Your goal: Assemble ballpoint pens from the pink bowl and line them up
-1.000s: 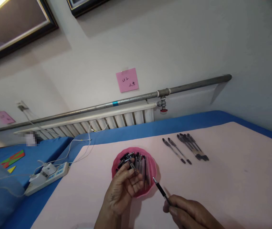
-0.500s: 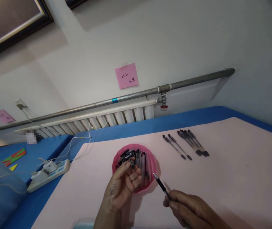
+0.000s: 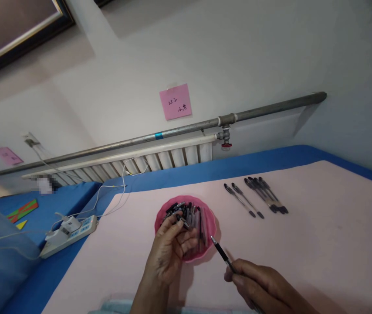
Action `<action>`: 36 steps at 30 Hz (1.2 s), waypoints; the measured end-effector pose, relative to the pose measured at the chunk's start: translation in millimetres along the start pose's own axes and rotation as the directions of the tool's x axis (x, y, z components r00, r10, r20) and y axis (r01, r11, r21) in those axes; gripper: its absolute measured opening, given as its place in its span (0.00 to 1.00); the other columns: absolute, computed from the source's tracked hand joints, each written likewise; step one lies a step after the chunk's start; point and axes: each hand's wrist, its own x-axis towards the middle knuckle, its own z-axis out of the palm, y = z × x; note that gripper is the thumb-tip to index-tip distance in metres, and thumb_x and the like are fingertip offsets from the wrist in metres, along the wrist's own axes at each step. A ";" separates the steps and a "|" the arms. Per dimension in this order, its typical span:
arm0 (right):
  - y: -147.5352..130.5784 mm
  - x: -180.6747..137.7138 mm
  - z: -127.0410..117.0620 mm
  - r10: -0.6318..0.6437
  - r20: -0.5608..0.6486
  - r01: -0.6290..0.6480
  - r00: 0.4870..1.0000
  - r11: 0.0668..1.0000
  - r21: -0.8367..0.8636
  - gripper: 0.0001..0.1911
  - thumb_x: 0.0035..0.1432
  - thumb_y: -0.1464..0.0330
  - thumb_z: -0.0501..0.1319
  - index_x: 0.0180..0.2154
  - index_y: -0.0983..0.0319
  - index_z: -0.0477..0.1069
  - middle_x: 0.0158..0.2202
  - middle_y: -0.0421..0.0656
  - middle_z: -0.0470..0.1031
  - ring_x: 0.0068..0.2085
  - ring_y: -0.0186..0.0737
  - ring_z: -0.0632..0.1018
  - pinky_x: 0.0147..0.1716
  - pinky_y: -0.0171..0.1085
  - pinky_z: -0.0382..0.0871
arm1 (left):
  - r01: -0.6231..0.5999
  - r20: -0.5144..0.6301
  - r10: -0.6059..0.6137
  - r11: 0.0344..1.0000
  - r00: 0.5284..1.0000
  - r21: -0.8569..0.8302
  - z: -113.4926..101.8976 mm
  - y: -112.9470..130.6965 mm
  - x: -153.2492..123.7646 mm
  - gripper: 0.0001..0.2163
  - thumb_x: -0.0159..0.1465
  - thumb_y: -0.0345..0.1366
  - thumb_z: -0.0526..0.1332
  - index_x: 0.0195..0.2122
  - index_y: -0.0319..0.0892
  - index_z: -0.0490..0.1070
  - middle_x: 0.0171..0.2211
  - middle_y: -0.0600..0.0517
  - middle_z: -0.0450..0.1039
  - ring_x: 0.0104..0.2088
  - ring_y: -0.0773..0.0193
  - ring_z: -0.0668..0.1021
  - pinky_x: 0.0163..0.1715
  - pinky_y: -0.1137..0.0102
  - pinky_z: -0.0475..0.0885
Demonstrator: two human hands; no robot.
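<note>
My left hand [image 3: 169, 248] is over the near side of a pink bowl [image 3: 211, 222], palm turned up. Its thumb and fingers pinch a black pen cap [image 3: 183, 221]. Inside the bowl lie dark caps [image 3: 172, 210] on the left and clear pen barrels [image 3: 194, 218] on the right. To the right of the bowl, my right hand [image 3: 254, 281] grips an uncapped pen [image 3: 221, 253] with a black grip section, its tip pointing up and left toward the bowl. The pen and the cap are apart.
Two capped pens [image 3: 243, 199] and a bunch of several more [image 3: 266, 195] lie behind on the pink sheet [image 3: 329, 226]. At left a power strip [image 3: 71, 237] carries plugged-in chargers and white cables. A radiator [image 3: 160, 160] and a pipe [image 3: 271, 112] run along the wall.
The cap in my left hand has turned and now shows more of its length above the fingers. My right hand keeps nearly the same place with the pen. The view has shifted slightly.
</note>
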 end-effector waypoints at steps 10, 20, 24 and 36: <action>0.7 1.2 -4.3 -0.066 -0.213 0.083 0.975 0.994 0.070 0.11 0.57 0.61 0.53 0.33 0.62 0.66 0.21 0.33 0.56 0.22 0.31 0.59 0.21 0.31 0.53 | -0.066 0.139 0.041 0.981 0.989 0.183 17.6 -22.8 -15.2 0.12 0.51 0.33 0.67 0.35 0.37 0.68 0.23 0.50 0.75 0.25 0.65 0.77 0.23 0.73 0.72; -3.0 -4.3 0.9 -0.217 -0.307 0.222 0.927 0.975 -0.022 0.09 0.54 0.62 0.55 0.29 0.61 0.68 0.20 0.34 0.58 0.22 0.31 0.61 0.21 0.31 0.55 | -0.053 0.210 0.014 0.982 0.978 0.180 27.5 -33.8 -31.3 0.11 0.51 0.33 0.67 0.33 0.36 0.68 0.24 0.51 0.75 0.24 0.67 0.77 0.23 0.74 0.72; -5.5 -5.8 0.1 -0.220 -0.324 0.220 0.920 0.975 -0.038 0.08 0.53 0.64 0.55 0.25 0.60 0.65 0.20 0.33 0.58 0.23 0.32 0.60 0.22 0.31 0.56 | -0.030 0.254 -0.005 0.991 0.967 0.134 26.5 -38.5 -32.2 0.11 0.53 0.34 0.65 0.37 0.37 0.69 0.27 0.50 0.75 0.25 0.66 0.78 0.25 0.72 0.73; -1.1 -2.4 -3.0 -0.206 -0.329 0.195 0.922 0.979 -0.064 0.08 0.52 0.64 0.53 0.24 0.60 0.65 0.19 0.33 0.56 0.22 0.32 0.60 0.21 0.31 0.54 | -0.053 0.339 0.021 0.995 0.941 0.088 21.1 -43.1 -28.1 0.14 0.50 0.29 0.67 0.38 0.38 0.70 0.31 0.49 0.76 0.30 0.63 0.78 0.26 0.71 0.72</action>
